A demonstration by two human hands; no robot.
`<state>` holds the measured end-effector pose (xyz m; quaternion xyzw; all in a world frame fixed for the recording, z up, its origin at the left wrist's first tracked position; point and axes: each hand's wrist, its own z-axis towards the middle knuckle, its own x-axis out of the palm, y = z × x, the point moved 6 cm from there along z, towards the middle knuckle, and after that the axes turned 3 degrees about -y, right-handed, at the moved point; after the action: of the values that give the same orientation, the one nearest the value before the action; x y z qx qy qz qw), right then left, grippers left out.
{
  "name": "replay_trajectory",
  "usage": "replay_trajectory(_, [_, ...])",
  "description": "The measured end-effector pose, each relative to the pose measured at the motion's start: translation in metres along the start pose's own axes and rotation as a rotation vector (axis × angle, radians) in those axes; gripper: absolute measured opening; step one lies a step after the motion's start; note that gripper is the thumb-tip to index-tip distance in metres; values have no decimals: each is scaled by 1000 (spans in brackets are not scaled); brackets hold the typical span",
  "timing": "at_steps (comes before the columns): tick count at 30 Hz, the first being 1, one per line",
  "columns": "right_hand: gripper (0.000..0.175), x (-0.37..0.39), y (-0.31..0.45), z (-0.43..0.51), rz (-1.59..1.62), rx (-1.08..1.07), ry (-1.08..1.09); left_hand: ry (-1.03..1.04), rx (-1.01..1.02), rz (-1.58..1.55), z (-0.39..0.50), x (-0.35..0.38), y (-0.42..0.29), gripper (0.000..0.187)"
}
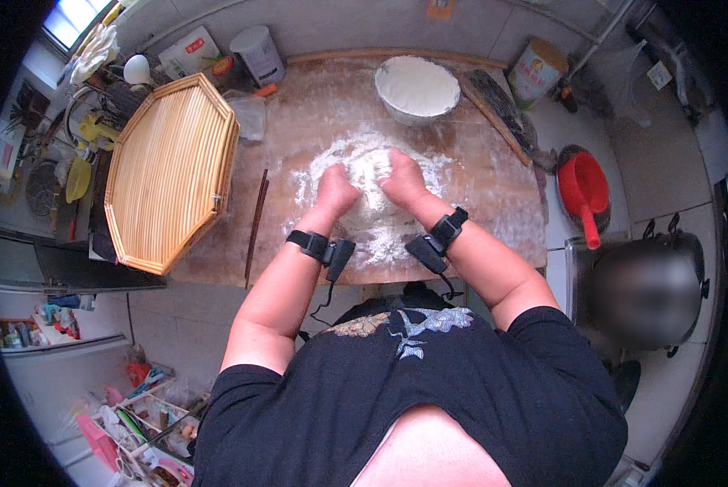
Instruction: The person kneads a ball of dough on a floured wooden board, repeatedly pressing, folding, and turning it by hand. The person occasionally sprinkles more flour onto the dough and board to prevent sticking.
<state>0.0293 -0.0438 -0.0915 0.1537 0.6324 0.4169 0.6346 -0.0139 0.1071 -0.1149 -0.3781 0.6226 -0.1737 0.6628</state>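
Note:
A mass of floury dough (373, 173) lies on the wooden board (291, 122), with loose flour scattered around it. My left hand (338, 187) grips its left side, fingers curled and partly hidden in the dough. On the right side, my right hand (404, 178) grips the same dough, its fingertips also hidden. Beyond my hands, near the board's far edge, stands a bowl filled with white flour (417, 87).
An octagonal tray of thin sticks (169, 176) covers the board's left side, beside a pair of chopsticks (257, 225). A rolling pin (494, 120) lies at the far right. Right of the board are a red dipper (584, 185) and a large round pot (646, 295).

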Motion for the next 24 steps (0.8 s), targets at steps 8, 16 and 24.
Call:
replay_trajectory(8, [25,42,50,-52,-376,-373,277,-61,94,-261,2,-16,31,32])
replay_trajectory(16, [26,-13,2,-46,116,-467,30,65,557,405,-37,-16,-37,29])
replay_trajectory(24, [50,-48,-50,-106,-457,-297,307,43,674,616,-67,11,-61,22])
